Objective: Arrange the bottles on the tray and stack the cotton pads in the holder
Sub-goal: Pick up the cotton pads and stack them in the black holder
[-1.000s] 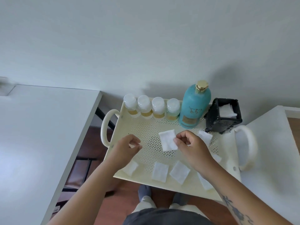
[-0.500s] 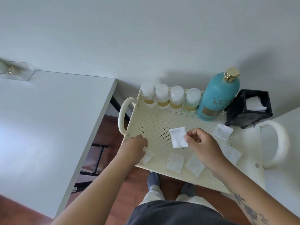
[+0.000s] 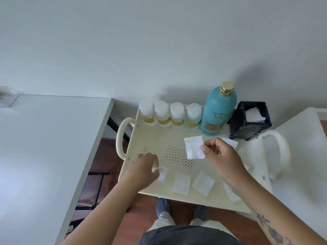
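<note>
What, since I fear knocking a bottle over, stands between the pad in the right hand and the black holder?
Nothing visible blocks it. The right hand pinches the pad in front of the holder; only a loose pad lies flat between them. The tall teal bottle stands close beside the holder, probably off the route.

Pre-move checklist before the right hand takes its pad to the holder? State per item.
1. Right hand pinches the held pad: ok.
2. Holder upright, top open, stacked pads visible inside: ok.
3. Room left in the holder: cannot tell.
4. Blue bottle upright, close beside the holder: ok, but mind it on the way over.
5. Left hand grip on the near-left pad: cannot tell, blurred.
6. All pads off the tray: not ok, loose pads lie along its near edge.
</note>
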### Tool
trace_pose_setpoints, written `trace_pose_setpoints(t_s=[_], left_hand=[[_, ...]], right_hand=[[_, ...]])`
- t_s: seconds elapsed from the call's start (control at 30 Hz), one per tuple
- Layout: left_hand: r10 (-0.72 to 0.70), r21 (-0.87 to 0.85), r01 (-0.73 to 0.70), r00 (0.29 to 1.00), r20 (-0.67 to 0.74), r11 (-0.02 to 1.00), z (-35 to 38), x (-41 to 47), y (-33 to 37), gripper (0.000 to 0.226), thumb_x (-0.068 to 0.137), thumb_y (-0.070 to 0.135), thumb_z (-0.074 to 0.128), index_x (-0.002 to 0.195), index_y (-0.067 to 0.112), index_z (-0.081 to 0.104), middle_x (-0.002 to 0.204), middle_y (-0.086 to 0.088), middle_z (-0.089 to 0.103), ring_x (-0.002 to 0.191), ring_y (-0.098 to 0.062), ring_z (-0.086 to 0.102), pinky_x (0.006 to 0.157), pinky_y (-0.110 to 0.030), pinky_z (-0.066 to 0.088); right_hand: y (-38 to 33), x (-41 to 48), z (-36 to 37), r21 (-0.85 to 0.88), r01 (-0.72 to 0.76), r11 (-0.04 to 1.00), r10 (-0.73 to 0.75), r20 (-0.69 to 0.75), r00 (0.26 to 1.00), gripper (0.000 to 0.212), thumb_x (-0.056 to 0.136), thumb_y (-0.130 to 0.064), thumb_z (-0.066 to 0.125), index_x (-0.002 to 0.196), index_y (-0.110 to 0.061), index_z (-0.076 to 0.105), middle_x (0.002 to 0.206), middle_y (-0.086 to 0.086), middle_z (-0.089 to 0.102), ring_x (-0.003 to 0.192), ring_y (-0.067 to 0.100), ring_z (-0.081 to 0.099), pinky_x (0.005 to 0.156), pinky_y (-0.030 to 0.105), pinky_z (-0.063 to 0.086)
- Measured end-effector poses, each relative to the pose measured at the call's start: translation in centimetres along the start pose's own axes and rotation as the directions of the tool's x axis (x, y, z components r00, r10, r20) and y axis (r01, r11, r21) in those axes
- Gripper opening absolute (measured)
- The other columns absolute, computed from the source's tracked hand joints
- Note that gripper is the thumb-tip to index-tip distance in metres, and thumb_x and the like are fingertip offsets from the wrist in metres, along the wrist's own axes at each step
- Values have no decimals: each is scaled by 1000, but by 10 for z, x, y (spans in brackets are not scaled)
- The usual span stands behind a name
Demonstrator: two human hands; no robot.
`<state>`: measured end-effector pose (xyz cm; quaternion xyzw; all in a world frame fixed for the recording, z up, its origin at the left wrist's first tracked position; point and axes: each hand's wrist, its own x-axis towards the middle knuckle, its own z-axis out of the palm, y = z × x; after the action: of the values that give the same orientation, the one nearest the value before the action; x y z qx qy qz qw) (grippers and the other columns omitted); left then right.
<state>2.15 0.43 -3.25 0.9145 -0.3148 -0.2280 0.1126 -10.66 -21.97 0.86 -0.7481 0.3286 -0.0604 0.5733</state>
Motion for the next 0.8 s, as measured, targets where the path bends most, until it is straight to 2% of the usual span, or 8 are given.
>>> trace_pose_setpoints(t_s=[0.07, 0.13, 0.23, 0.33, 0.4, 0.53, 0.63, 0.8], left_hand=[[20, -198, -22, 1000, -13, 980, -7, 4, 15, 13, 84, 27, 63, 84, 35, 53, 88, 19, 59, 86, -2, 52, 68, -15, 35], [20, -375, -27, 1000, -24, 927, -12, 9, 33, 16, 84, 25, 65, 83, 36, 54, 87, 16, 61, 83, 1, 55, 68, -15, 39], [4, -537, -34, 998, -56, 843, -18, 20, 60, 15, 85, 25, 66, 93, 36, 59, 89, 13, 62, 78, 5, 54, 68, -16, 41], [-27, -651, -4, 999, -38, 759, -22, 30, 82, 12, 86, 27, 64, 92, 38, 65, 82, 9, 67, 62, 3, 53, 57, -12, 42], [-48, -722, 12, 998, -30, 692, -25, 35, 95, 7, 87, 30, 64, 86, 37, 67, 74, 6, 66, 58, -4, 52, 51, -14, 42], [-57, -818, -2, 997, -42, 576, -31, 42, 116, 3, 87, 28, 69, 84, 27, 68, 79, 0, 70, 67, -9, 57, 65, -29, 49], [-65, -858, -2, 997, -41, 513, -33, 43, 127, 5, 86, 26, 71, 87, 22, 69, 81, -1, 71, 72, -12, 61, 69, -31, 50], [-88, -922, 43, 996, 9, 385, -32, 44, 135, 11, 87, 27, 71, 91, 17, 67, 81, 1, 74, 75, -12, 63, 71, -32, 48]], right_hand=[[-6, 1, -12, 19, 12, 1000, -11, -47, 999, 4, 88, -31, 63, 85, -28, 63, 77, -10, 64, 65, -8, 55, 60, 10, 41], [-13, 2, -27, 31, 49, 998, -47, -86, 995, 4, 88, -32, 63, 87, -29, 64, 78, -10, 66, 68, -7, 57, 61, 11, 43], [-22, 9, -54, 32, 103, 994, -97, -155, 983, 4, 89, -33, 62, 89, -29, 64, 80, -11, 67, 70, -6, 59, 60, 5, 43], [-26, 23, -85, 15, 117, 993, -108, -275, 955, 4, 89, -34, 62, 89, -31, 65, 81, -10, 68, 72, -2, 62, 63, 13, 46], [-26, 36, -107, -30, 121, 992, -123, -354, 927, 4, 89, -34, 61, 88, -31, 64, 80, -10, 68, 74, 3, 62, 62, 17, 44], [-18, 62, -133, -102, 50, 994, -85, -379, 922, 8, 90, -28, 60, 90, -21, 65, 85, -2, 66, 79, 17, 61, 67, 27, 46], [-11, 76, -139, -191, 3, 982, -71, -351, 934, 6, 90, -25, 60, 88, -21, 64, 80, -7, 62, 77, 17, 59, 61, 24, 41], [-6, 85, -135, -295, 33, 955, -138, -342, 929, 4, 88, -22, 62, 86, -20, 65, 78, -9, 62, 76, 17, 59, 63, 24, 40]])
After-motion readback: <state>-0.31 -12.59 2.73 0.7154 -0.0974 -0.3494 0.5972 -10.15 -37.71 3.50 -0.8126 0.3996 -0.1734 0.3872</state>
